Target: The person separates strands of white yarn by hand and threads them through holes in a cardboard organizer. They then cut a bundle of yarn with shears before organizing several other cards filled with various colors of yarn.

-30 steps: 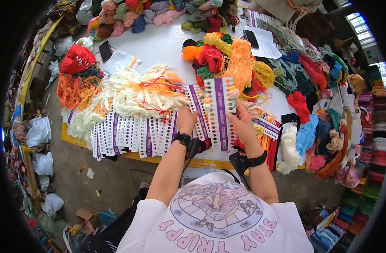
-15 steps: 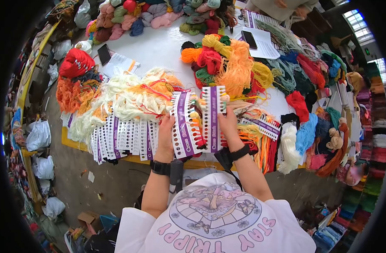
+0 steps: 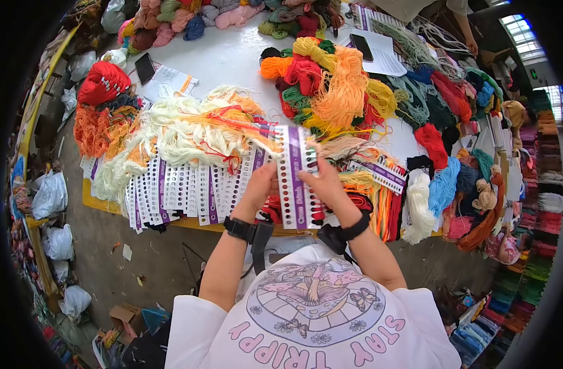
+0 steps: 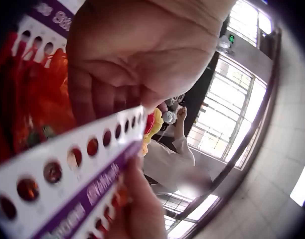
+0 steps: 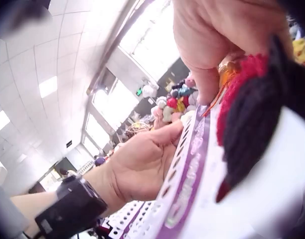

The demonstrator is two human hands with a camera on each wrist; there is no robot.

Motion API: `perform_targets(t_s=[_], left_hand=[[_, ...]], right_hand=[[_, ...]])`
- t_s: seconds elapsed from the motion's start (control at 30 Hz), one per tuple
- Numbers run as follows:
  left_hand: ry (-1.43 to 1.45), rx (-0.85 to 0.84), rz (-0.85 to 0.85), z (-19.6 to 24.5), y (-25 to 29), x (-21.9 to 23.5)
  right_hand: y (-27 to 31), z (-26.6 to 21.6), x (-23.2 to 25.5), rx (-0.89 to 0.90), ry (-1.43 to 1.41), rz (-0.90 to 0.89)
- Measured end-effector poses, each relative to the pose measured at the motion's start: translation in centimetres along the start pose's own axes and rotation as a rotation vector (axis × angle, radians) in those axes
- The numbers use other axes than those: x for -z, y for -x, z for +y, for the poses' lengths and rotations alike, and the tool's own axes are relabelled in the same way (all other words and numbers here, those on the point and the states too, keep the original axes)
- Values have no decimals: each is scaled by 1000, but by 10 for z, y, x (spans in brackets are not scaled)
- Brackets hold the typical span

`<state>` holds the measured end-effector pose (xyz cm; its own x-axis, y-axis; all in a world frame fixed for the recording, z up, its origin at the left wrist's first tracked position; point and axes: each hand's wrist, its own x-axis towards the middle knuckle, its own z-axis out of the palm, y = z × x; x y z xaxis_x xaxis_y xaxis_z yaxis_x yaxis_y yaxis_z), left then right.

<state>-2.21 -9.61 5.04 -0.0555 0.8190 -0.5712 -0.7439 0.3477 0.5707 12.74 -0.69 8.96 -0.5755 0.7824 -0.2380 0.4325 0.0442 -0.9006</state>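
Note:
In front of the body, both hands hold white hole-punched thread cards (image 3: 292, 206) with a purple "Cross Stitch" stripe, brought together so one face shows. My left hand (image 3: 261, 184) is at their left edge, its fingers curled and partly hidden behind the card. My right hand (image 3: 326, 184) grips the right edge, thumb on the front over the purple stripe. Red, orange and black yarn (image 5: 252, 99) hangs from the cards in the right wrist view. From the left wrist, the left palm (image 4: 142, 55) shows above the card's row of holes.
More thread cards (image 3: 186, 190) lie overlapping along the table's front edge, under cream and orange yarn (image 3: 189, 132). A bright yarn pile (image 3: 340, 89) lies beyond the hands. To the right are another card (image 3: 380, 175) and white skeins (image 3: 420, 206). Two phones (image 3: 144, 69) lie farther back.
Half a second ago each hand held a separate card, side by side; now the cards overlap as one stack. Before that, the left hand was at a card by the table row.

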Motion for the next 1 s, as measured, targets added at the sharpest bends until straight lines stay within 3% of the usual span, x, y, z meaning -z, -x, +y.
perform_targets(t_s=[0.03, 0.1, 0.13, 0.2, 0.27, 0.3, 0.4, 0.47, 0.5, 0.53, 0.6, 0.63, 0.67, 0.7, 0.77, 0.83, 0.9, 0.97, 1.0], left_hand=[[8, -8, 28, 11, -1, 0], [-165, -226, -5, 26, -14, 10], [-273, -286, -10, 37, -19, 6], [-486, -407, -17, 66, -24, -5], [-599, -520, 158, 87, -38, -6], [-972, -960, 158, 93, -52, 5], [-755, -680, 72, 119, -73, 42], [-649, -486, 9, 129, -89, 75], [-607, -648, 50, 127, -93, 88], [-559, -808, 89, 124, -99, 99], [-833, -840, -12, 132, -103, 145], [-771, -662, -39, 140, -102, 174], [-711, -487, -50, 147, -101, 203], [-276, -259, 57, 150, -99, 222], [-13, -144, 238, 165, -80, 256], [90, -89, 191, 185, -59, 281], [-56, -247, 355, 195, -38, 279], [-291, -92, 584, 211, -21, 285], [-609, -132, 766, 208, -12, 266]], right_hand=[[4, -19, 7, 42, 25, 28], [18, -55, 27, 117, -61, 59], [28, -79, 43, 94, 1, 62], [48, -106, 70, 78, -133, 46], [71, -139, 100, 32, -168, 79], [83, -144, 115, 61, -155, 161], [123, -158, 172, 246, -66, 388], [160, -148, 223, 400, -25, 662], [197, -121, 278, 392, 212, 804], [213, -132, 299, 453, 524, 801], [286, -124, 358, 259, 641, 782], [307, -143, 353, 161, 650, 796], [341, -163, 360, -18, 941, 679], [364, -178, 355, -38, 994, 684], [406, -207, 347, -179, 1020, 722], [436, -230, 339, -321, 982, 768], [448, -248, 334, -407, 956, 770], [438, -257, 336, -428, 940, 719], [427, -258, 338, -410, 931, 671]])
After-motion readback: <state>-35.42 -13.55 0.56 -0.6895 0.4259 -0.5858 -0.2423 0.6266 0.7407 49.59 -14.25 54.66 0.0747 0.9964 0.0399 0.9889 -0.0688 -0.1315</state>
